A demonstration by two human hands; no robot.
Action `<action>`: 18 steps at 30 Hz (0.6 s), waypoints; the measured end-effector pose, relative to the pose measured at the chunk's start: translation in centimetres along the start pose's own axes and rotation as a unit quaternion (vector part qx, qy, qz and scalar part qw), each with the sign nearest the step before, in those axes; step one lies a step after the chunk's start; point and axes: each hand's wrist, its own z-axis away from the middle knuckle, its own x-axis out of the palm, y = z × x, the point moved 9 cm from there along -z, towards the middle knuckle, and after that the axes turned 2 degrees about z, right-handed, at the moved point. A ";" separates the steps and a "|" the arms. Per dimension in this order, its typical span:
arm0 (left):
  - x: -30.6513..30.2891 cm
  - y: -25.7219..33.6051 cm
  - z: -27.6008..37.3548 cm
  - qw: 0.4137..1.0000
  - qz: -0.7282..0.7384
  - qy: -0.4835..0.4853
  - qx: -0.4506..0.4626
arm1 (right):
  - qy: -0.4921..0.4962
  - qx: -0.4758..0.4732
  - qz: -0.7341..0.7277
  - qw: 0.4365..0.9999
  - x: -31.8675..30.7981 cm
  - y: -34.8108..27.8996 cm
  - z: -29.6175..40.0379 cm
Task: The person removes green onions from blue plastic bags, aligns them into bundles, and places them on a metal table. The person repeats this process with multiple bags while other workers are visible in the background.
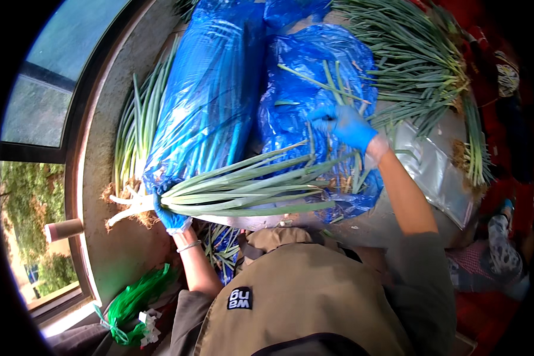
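My left hand (171, 213), in a blue glove, grips a bunch of scallions (249, 189) just above its pale, rooted ends. The long green leaves stretch to the right across the front of the work surface. Over a crumpled blue plastic sheet (289, 98) is my right hand (345, 127), also gloved in blue, with its fingers curled. Whether a leaf is pinched in those fingers cannot be made out. Loose leaf scraps (336, 84) lie on the sheet around this hand. Beyond my left hand, a long bundle of scallions (209, 89) is wrapped in blue film.
More scallions (138, 133) lie between the wrapped bundle and the window wall. A large heap of scallions (414, 62) and clear plastic bags (431, 169) are at the right. Green netting (138, 302) hangs at lower left. Another person's patterned sleeve (500, 244) shows at far right.
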 end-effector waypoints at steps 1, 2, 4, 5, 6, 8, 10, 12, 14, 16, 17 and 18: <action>-0.7 0.3 -0.3 1.000 -0.003 0.006 0.001 | -0.015 -0.012 -0.022 1.000 1.8 0.4 -0.3; -1.0 0.5 -0.5 1.000 0.014 -0.005 0.004 | -0.031 -0.024 -0.044 0.998 3.5 0.6 -0.6; -0.3 0.2 -0.1 0.999 0.048 -0.017 0.018 | -0.064 -0.044 -0.038 0.996 6.4 -1.1 -1.4; -0.8 0.4 0.1 0.998 0.016 0.054 0.036 | -0.088 -0.038 -0.032 0.995 8.0 -2.0 -2.0; -1.2 0.5 0.0 0.998 0.019 0.052 0.036 | -0.114 -0.035 -0.024 0.993 9.7 -3.0 -2.7; -1.2 0.2 -0.1 0.999 0.026 0.039 0.023 | -0.153 -0.078 0.034 0.985 12.9 -4.8 -4.2; 0.7 -0.4 0.0 0.998 0.063 -0.005 -0.001 | -0.139 -0.209 0.143 0.957 15.5 -7.3 -5.3; 0.9 -0.7 -0.1 0.995 0.087 -0.041 -0.011 | -0.101 -0.251 0.199 0.942 16.4 -9.7 -6.8; -0.2 -0.6 0.3 0.994 0.108 -0.018 -0.025 | -0.109 -0.189 0.069 0.973 14.6 -13.2 -8.4; -0.1 -0.9 0.5 0.994 0.101 0.014 -0.024 | -0.220 -0.080 -0.089 0.968 14.9 -14.0 -10.0; -0.1 -0.7 0.6 0.994 0.101 0.018 -0.025 | -0.283 -0.029 -0.164 0.945 15.4 -15.9 -9.8; -0.2 -0.6 0.8 0.994 0.100 0.022 -0.027 | -0.298 -0.044 -0.165 0.939 16.4 -17.8 -9.5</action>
